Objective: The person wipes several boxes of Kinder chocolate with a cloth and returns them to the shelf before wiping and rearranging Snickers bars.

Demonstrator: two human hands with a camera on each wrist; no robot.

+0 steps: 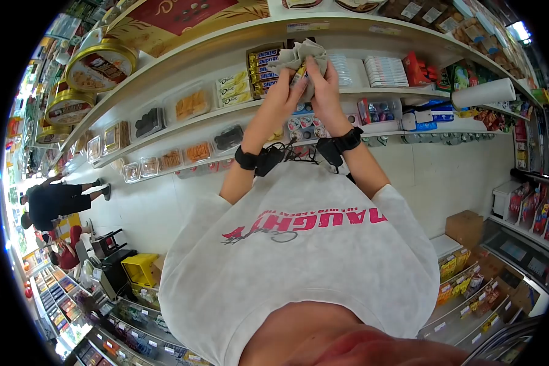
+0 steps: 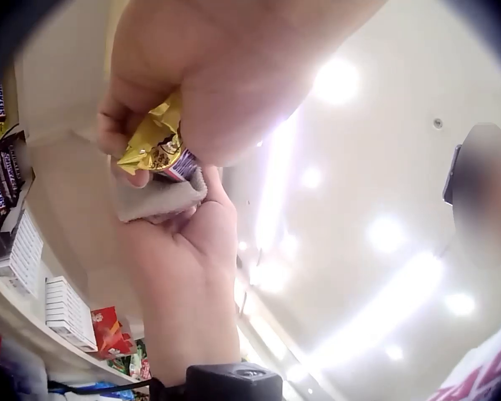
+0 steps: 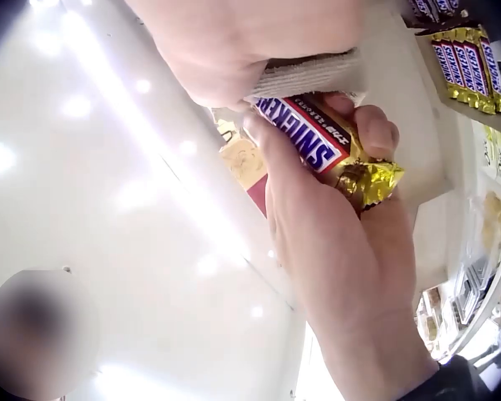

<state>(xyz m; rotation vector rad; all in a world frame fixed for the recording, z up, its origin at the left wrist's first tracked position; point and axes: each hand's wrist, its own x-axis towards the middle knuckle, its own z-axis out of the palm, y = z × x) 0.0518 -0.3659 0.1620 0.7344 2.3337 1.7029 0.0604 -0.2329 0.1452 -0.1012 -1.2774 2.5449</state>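
A gold-and-brown Snickers bar (image 3: 305, 138) is gripped in my left hand (image 1: 277, 96), its thumb along the wrapper. My right hand (image 1: 325, 94) holds a crumpled grey cloth (image 1: 300, 53), pressed against one end of the bar. Both hands meet in front of the upper shelf, just right of an open box of Snickers bars (image 1: 264, 68). From the left wrist view, the crimped gold end of the wrapper sticks out below the left hand, with the cloth folded behind it.
Dove bars (image 1: 234, 88) and clear tubs of dried snacks (image 1: 192, 105) line the shelves to the left. White stacked boxes (image 1: 385, 72) and red packs (image 1: 418, 68) stand to the right. A white cylinder (image 1: 485, 93) juts from the shelf. Other people (image 1: 58, 204) are farther left.
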